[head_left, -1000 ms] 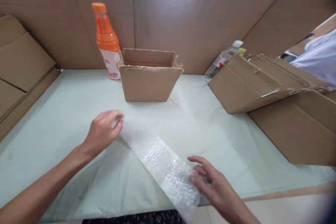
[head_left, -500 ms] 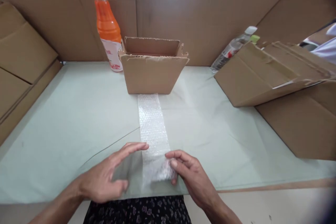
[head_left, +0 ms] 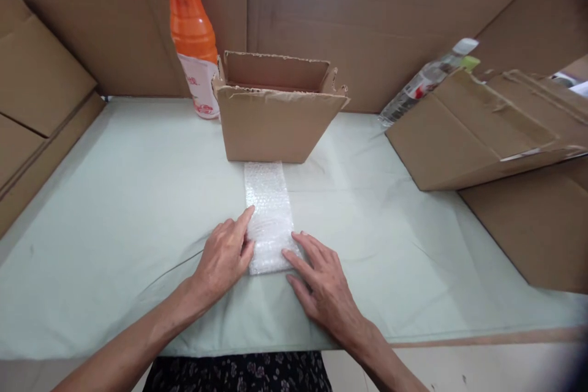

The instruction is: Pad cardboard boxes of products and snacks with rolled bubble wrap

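Note:
A strip of clear bubble wrap (head_left: 269, 196) lies on the pale green cloth, its near end folded over into a thicker layer. At its left edge rests my left hand (head_left: 225, 254), open, with index finger and thumb apart and touching the wrap; its other fingers are partly curled. My right hand (head_left: 324, 282) is open with spread fingers, and its fingertips touch the right side of the folded end. The far end of the strip meets the base of an upright open cardboard box (head_left: 271, 125). A thin dark line (head_left: 184, 261) on the cloth runs behind my left forearm.
An orange drink bottle (head_left: 190, 30) stands behind the box on the left. Cardboard boxes (head_left: 478, 128) sit at right beside a leaning clear bottle (head_left: 427, 82). Another carton (head_left: 41, 73) is at far left, and cardboard panels (head_left: 367, 24) close off the back.
The near end of the bubble wrap has been folded away from me, so the strip is shorter. My left hand came down onto its edge; my right hand loosened its hold and spread its fingers.

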`<state>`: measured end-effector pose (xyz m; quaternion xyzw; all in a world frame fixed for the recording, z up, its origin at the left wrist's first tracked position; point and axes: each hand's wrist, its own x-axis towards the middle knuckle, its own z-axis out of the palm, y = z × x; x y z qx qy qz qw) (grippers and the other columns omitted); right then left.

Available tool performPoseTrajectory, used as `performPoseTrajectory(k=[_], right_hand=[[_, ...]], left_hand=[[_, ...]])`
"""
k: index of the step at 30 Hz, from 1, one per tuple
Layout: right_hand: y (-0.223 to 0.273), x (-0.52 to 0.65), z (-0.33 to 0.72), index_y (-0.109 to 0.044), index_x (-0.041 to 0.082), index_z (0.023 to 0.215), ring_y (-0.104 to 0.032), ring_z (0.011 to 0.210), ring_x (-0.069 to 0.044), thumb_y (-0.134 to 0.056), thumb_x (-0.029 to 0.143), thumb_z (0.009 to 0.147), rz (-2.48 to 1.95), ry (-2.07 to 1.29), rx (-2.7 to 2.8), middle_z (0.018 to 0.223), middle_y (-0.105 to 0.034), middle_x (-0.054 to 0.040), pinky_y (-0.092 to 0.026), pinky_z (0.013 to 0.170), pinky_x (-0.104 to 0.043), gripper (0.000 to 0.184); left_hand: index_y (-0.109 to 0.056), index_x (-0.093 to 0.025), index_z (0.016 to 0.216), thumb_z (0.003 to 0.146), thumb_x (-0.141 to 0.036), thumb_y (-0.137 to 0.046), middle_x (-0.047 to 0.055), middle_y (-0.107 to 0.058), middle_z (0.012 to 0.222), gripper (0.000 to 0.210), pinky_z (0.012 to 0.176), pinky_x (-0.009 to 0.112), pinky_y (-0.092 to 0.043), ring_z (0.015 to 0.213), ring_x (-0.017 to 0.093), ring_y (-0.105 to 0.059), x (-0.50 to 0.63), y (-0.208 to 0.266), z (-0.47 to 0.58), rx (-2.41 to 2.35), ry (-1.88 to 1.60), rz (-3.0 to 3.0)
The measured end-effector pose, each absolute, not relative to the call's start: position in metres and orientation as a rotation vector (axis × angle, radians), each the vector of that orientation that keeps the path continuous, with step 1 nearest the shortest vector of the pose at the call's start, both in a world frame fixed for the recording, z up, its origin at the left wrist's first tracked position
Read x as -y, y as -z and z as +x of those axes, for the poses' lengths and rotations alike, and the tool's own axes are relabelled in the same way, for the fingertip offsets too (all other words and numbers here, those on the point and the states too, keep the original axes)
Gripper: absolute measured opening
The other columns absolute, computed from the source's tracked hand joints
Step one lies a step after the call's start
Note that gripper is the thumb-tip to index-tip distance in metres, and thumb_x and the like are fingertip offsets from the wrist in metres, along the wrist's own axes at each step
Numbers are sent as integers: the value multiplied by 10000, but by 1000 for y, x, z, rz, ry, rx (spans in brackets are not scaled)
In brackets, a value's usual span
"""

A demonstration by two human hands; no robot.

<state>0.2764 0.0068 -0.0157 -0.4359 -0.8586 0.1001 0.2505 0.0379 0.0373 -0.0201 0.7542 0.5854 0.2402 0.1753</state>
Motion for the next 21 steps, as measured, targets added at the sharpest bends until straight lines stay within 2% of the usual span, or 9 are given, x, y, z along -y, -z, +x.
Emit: performPoseTrajectory(k=[3,6,8,11,13,16,18,21], right_hand=[[14,-19,271,-691,192,1089,-551,1309,-343,-551,63,918,-1127,-95,2428,1398,-611,-170,-491,936,-497,255],[4,-25,269,-676,174,1050,-654,1134,-271,-544,69,937,-1000,-184,2451,1213,-718,-131,-493,898,-442,203],[-2,-25,269,-671,168,1040,-688,967,-219,-532,102,959,-977,-348,2433,1043,-756,-91,-505,851,-400,174],[-6,-23,268,-681,189,1049,-690,823,-186,-532,180,989,-1066,-625,2371,921,-761,-46,-531,777,-350,160],[-5,-22,268,-671,201,1108,-701,845,-185,-544,228,999,-1132,-687,2310,959,-766,-44,-548,768,-332,170],[-3,-20,268,-627,181,1205,-685,972,-223,-577,244,984,-1144,-413,2228,1100,-736,-106,-541,812,-366,235],[-2,-19,267,-621,175,1201,-657,1026,-249,-601,229,963,-1084,-218,2268,1155,-708,-134,-516,841,-401,245],[1,-21,265,-638,173,1168,-634,1090,-278,-584,185,957,-990,-127,2434,1203,-702,-137,-484,877,-439,218]], left_hand=[[-429,-137,1446,913,-181,-540,94,-679,993,546,822,428,-546,911,252,-632,-29,11,36,-1656,-802,2195],[-428,-180,1441,939,-223,-579,133,-634,1246,526,955,432,-517,1140,258,-588,-15,-2,33,-1474,-929,2245],[-449,-202,1425,932,-223,-602,108,-650,1231,517,966,418,-510,1136,245,-587,-2,-8,32,-1307,-881,2276],[-476,-221,1401,944,-159,-556,54,-703,1062,468,853,349,-540,970,196,-638,9,-6,32,-1250,-837,2210],[-499,-213,1372,955,-135,-523,37,-713,986,425,772,313,-549,868,175,-650,8,1,35,-1332,-856,2143],[-539,-177,1315,953,-152,-534,44,-700,926,363,736,346,-551,813,199,-637,-2,10,40,-1496,-842,2182],[-549,-166,1300,953,-150,-532,62,-681,946,348,761,378,-545,855,225,-626,-8,13,43,-1573,-825,2253],[-546,-161,1305,955,-148,-545,107,-643,1097,351,867,403,-523,1017,251,-601,-9,12,43,-1577,-894,2324]])
